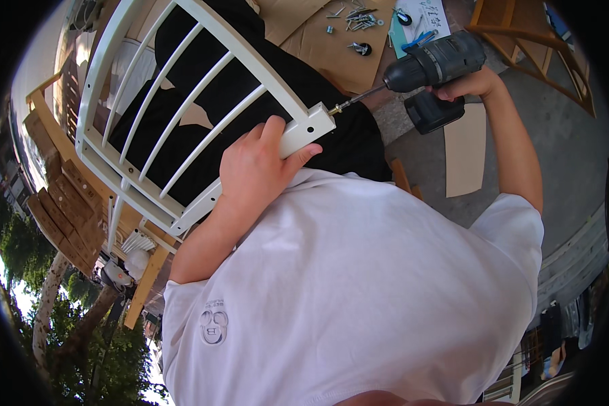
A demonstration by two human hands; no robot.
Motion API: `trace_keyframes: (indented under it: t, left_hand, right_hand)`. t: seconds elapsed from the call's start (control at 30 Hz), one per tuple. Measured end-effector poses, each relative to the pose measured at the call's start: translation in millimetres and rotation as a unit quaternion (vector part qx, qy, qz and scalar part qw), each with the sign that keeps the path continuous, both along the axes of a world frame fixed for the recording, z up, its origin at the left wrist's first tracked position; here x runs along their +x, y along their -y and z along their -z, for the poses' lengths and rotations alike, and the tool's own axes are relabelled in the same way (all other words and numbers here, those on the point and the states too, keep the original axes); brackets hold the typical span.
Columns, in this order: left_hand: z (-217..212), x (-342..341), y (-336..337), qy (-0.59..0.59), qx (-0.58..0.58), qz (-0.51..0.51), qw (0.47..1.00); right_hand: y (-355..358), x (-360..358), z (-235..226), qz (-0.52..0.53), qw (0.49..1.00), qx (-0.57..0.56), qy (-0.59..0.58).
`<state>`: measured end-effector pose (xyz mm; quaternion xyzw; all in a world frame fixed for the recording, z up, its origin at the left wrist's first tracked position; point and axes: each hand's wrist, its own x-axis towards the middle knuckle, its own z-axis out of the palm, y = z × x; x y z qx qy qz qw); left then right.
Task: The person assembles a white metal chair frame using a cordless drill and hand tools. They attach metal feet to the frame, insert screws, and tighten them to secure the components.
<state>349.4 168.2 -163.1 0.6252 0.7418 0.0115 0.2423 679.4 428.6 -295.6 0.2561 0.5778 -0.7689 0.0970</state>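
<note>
A white slatted wooden panel [250, 57] lies across my lap, its curved slats running up to the left. My left hand [257, 162] is wrapped round the panel's rail close to its near right corner, thumb along the edge. In my right hand [470, 84] is a dark cordless drill [436, 62], held by its handle above the battery. Its long thin bit points left and down to a brass-coloured fastener [336, 109] at the end of that corner. The fastener sticks out a little from the wood. A dark hole shows in the rail beside it.
Loose bolts and screws [362, 20] and a black caster wheel [363, 49] lie on a cardboard sheet [331, 57]. Beyond the drill is a printed sheet [434, 15]. A brown wooden frame [531, 40] stands at far right, and a beige board [465, 152] lies on the floor.
</note>
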Motion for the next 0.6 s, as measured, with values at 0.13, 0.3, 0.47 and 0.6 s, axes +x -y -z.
trace_keyframes:
  t: [0.13,0.3,0.47,0.6]
  left_hand:
    - [0,-1,-1,-0.005,-0.009,0.001,1.0]
    - [0,-1,0,-0.005,-0.008,-0.002,1.0]
    - [2,-3,1,-0.003,-0.005,-0.002,1.0]
    - [1,-2,1,-0.008,-0.017,-0.005,1.0]
  right_hand:
    - [-8,3,0,-0.018,1.0,0.0,0.026]
    - [-5,1,-5,0.017,1.0,-0.024,0.01]
    - [-2,9,3,0.021,0.999,0.0,0.033]
    - [-4,13,11,0.021,1.0,-0.012,-0.001]
